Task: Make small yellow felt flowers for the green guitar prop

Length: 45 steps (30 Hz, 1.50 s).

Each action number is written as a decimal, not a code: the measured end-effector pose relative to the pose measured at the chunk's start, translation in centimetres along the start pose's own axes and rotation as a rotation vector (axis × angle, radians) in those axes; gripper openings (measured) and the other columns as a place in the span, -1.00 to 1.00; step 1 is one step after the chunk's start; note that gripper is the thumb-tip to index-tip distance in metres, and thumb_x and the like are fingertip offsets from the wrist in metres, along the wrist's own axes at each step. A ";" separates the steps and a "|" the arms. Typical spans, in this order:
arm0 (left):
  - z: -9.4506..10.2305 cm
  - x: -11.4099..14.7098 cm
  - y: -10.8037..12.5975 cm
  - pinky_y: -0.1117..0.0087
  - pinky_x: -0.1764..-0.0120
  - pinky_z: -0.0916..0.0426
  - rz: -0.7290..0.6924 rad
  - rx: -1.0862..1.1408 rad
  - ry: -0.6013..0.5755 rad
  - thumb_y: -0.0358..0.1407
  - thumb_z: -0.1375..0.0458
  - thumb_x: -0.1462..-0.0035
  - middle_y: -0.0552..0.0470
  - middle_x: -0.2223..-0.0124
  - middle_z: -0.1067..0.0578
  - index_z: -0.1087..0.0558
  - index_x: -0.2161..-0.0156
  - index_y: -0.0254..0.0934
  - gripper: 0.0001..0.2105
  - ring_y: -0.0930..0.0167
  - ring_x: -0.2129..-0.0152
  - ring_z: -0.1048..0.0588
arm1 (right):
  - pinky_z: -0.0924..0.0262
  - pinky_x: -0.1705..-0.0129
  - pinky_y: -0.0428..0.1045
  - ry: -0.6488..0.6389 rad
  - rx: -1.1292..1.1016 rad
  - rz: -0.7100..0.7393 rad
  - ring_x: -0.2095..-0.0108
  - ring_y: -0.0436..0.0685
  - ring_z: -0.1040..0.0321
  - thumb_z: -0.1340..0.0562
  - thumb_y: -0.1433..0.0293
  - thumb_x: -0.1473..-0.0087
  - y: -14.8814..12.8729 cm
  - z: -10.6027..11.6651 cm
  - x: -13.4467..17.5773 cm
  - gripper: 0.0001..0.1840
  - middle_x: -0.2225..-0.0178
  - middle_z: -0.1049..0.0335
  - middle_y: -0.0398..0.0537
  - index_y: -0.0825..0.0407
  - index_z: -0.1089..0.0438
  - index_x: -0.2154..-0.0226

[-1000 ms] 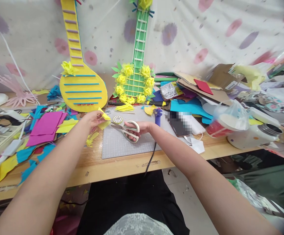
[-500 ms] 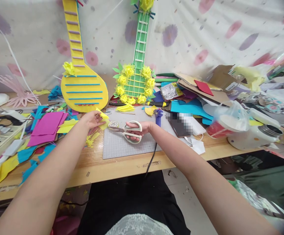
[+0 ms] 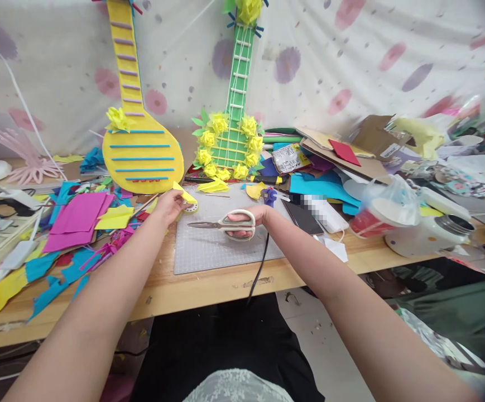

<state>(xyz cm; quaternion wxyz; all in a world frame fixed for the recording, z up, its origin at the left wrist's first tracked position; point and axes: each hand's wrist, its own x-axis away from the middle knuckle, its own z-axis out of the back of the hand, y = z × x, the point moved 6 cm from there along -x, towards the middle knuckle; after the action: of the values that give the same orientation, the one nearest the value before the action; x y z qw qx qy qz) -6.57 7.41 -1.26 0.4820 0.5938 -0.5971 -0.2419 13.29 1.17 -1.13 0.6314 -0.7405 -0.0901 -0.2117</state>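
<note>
My left hand (image 3: 170,205) pinches a small piece of yellow crepe paper (image 3: 187,195) above the left edge of the grey cutting mat (image 3: 209,262). Just under that paper, a small white disc with holes (image 3: 191,208) shows in part. My right hand (image 3: 255,214) has its fingers through the pale handles of a pair of scissors (image 3: 209,225). The scissor blades are together and point left, over the mat and apart from the paper. Behind the right hand lies a purple-blue glue gun (image 3: 269,196), its black cord running off the table's front edge.
A yellow paper lute (image 3: 142,159) and a green guitar (image 3: 231,151) ringed with yellow flowers lean on the back curtain. Coloured paper scraps (image 3: 77,215) crowd the left. To the right are a phone (image 3: 303,215), a bagged cup (image 3: 384,215) and a white jar (image 3: 428,237).
The scissors have moved right, away from my left hand, and their blades have come together. My left hand has shifted slightly right with the yellow paper.
</note>
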 end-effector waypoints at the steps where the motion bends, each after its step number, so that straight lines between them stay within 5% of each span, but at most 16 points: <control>1: -0.2 0.0 0.0 0.35 0.42 -0.48 0.004 0.013 0.008 -0.58 -0.04 0.09 0.08 0.56 -0.37 -0.30 0.51 -0.35 -0.88 0.53 0.63 -0.35 | 0.03 0.64 -0.15 0.034 0.056 -0.006 0.67 -0.10 -0.09 -0.11 -0.19 0.10 -0.3 0.1 0.2 -0.34 0.65 -0.17 -0.24 0.11 -0.26 0.39; 4: -0.7 -0.1 0.1 0.35 0.41 -0.47 0.029 0.047 0.023 -0.58 -0.02 0.07 0.09 0.56 -0.37 -0.30 0.49 -0.35 -0.88 0.54 0.63 -0.35 | -0.07 0.50 -0.12 0.241 0.388 -0.088 0.55 -0.06 -0.21 -0.17 -0.10 0.08 -1.2 0.5 0.0 -0.44 0.54 -0.29 -0.15 0.09 -0.28 0.36; 7: -0.9 -0.4 0.6 0.31 0.35 -0.48 0.036 0.065 -0.005 -0.57 -0.04 0.05 0.11 0.57 -0.37 -0.31 0.48 -0.34 -0.88 0.52 0.61 -0.38 | -0.05 0.37 -0.09 0.572 0.964 -0.201 0.38 0.05 -0.29 -0.22 0.07 0.05 -2.7 1.1 -0.4 -0.61 0.39 -0.40 -0.04 0.07 -0.35 0.34; 11: -1.3 -0.3 1.8 0.36 0.32 -0.45 -0.023 0.017 -0.069 -0.56 -0.09 0.04 0.09 0.51 -0.43 -0.33 0.43 -0.34 -0.90 0.52 0.55 -0.43 | -0.08 0.27 -0.05 0.696 1.236 -0.141 0.22 0.14 -0.33 -0.21 0.23 0.04 -3.4 0.8 -1.7 -0.66 0.21 -0.43 0.04 0.04 -0.38 0.20; 15: -1.9 0.9 1.6 0.42 0.31 -0.41 -0.136 -0.007 -0.061 -0.55 -0.17 0.09 0.08 0.45 -0.47 -0.34 0.38 -0.33 -0.85 0.52 0.51 -0.47 | -0.13 0.10 -0.01 0.852 1.092 0.111 0.11 0.14 -0.31 -0.30 0.36 0.13 -4.2 2.0 -1.8 -0.62 0.13 -0.39 0.04 0.06 -0.38 0.17; 19: -2.3 2.0 -0.1 0.43 0.27 -0.40 -0.252 0.097 0.049 -0.56 -0.22 0.15 0.15 0.46 -0.44 -0.28 0.38 -0.29 -0.76 0.55 0.50 -0.46 | -0.20 0.12 -0.01 1.366 0.592 0.379 0.23 0.03 -0.37 -0.14 0.45 -0.01 -5.2 3.6 -0.1 -0.75 0.25 -0.42 -0.06 0.05 -0.29 0.17; 21: -2.4 2.3 -0.9 0.42 0.25 -0.39 -0.274 0.136 0.105 -0.57 -0.23 0.18 0.17 0.48 -0.42 -0.24 0.40 -0.27 -0.72 0.55 0.50 -0.46 | -0.21 0.11 0.00 1.483 0.477 0.482 0.23 0.03 -0.38 -0.12 0.44 -0.03 -5.6 3.2 0.0 -0.77 0.29 -0.43 -0.10 0.02 -0.25 0.18; 33: -2.8 2.6 -0.8 0.49 0.34 -0.32 -0.371 0.029 0.138 -0.54 -0.28 0.28 0.21 0.55 -0.41 -0.19 0.38 -0.25 -0.62 0.57 0.58 -0.41 | -0.15 0.02 0.07 1.624 0.463 0.519 0.10 0.11 -0.36 -0.17 0.43 -0.01 -7.0 2.3 -1.2 -0.71 0.31 -0.47 -0.13 -0.03 -0.18 0.16; 40: -2.8 2.6 -0.3 0.50 0.36 -0.31 -0.406 -0.024 0.098 -0.50 -0.31 0.32 0.22 0.55 -0.40 -0.18 0.38 -0.24 -0.59 0.56 0.57 -0.41 | -0.19 0.05 0.08 1.588 0.283 0.531 0.18 0.08 -0.40 -0.21 0.44 0.04 -6.7 3.2 -1.5 -0.70 0.35 -0.46 -0.17 -0.04 -0.17 0.21; 45: -2.6 2.5 -0.1 0.47 0.36 -0.32 -0.390 -0.079 0.100 -0.49 -0.34 0.37 0.21 0.55 -0.40 -0.20 0.39 -0.24 -0.57 0.53 0.56 -0.42 | -0.26 0.14 0.03 1.452 0.034 0.565 0.31 0.02 -0.42 -0.27 0.43 0.13 -6.0 4.9 -2.6 -0.61 0.42 -0.41 -0.24 -0.05 -0.12 0.23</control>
<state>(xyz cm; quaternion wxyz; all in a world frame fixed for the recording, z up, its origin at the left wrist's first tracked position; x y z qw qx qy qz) -3.89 5.79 0.45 0.4779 0.6902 -0.4362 -0.3239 9.55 7.42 2.58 0.5734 -0.4014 0.5347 -0.4734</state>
